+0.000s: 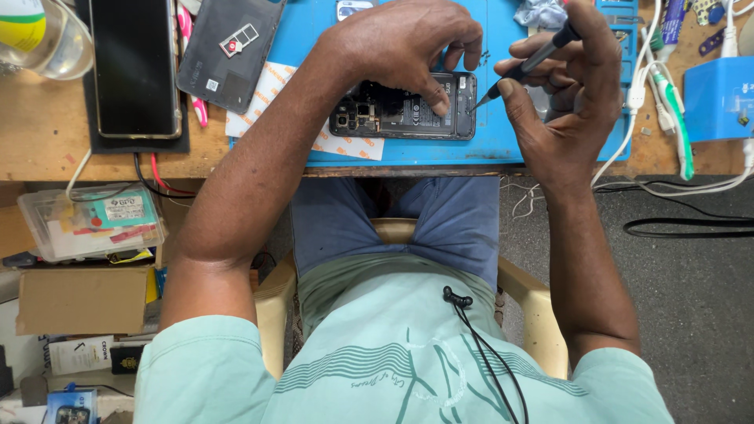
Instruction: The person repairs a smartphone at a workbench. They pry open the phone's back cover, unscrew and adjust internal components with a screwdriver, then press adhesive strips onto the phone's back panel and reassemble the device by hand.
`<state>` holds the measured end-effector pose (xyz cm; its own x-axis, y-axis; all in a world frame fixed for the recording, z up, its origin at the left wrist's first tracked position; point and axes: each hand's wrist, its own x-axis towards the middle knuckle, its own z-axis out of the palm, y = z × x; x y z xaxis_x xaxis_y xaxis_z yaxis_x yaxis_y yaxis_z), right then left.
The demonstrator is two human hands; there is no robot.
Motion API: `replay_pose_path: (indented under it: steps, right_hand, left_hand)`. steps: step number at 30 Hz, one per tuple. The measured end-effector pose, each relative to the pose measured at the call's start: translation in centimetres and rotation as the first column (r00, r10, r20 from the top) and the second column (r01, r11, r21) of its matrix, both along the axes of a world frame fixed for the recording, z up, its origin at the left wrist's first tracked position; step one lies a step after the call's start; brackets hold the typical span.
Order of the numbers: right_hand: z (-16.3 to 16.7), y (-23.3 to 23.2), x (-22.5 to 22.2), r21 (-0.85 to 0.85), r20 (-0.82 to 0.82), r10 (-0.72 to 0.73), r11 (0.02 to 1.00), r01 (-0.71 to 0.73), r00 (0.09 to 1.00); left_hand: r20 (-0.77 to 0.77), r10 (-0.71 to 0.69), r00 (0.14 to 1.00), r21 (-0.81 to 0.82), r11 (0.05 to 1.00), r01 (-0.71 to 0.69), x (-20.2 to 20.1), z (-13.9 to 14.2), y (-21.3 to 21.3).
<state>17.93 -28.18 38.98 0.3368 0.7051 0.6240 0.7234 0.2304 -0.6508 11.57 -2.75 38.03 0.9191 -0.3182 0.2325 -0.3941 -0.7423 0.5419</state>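
An opened black phone (393,118) with its back cover off lies on a blue work mat (503,145) at the near edge of a wooden bench. My left hand (404,39) rests over the phone, fingers pressing down on its upper side. My right hand (565,86) grips a thin black screwdriver (530,59), its tip touching the phone's right end.
A second phone (135,67) lies face up on a dark pad at the left, beside a removed grey back cover (228,51). White cables (691,188) and a blue box (719,98) sit at the right. A clear plastic parts box (90,224) and cardboard boxes stand below the bench on the left.
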Motion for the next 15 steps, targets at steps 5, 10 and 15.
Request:
replay_pose_path:
  steps: [5, 10, 15]
  right_hand:
    - [-0.2, -0.1, -0.2, -0.005, -0.007, -0.009, 1.0, 0.009, 1.0]
    - [-0.2, -0.1, -0.5, -0.013, 0.017, -0.029, 0.999, 0.029, 0.999]
    - [0.2, 0.2, -1.3, -0.009, 0.214, -0.172, 0.984, 0.178, 0.962]
  left_hand:
    - [-0.074, 0.05, 0.996, 0.024, 0.999, -0.048, 0.0, -0.2, -0.2]
    - [-0.076, 0.069, 0.995, 0.037, 0.997, -0.066, -0.2, -0.2, -0.3]
    - [-0.058, 0.063, 0.996, 0.028, 0.998, -0.061, -0.5, 0.3, -0.3]
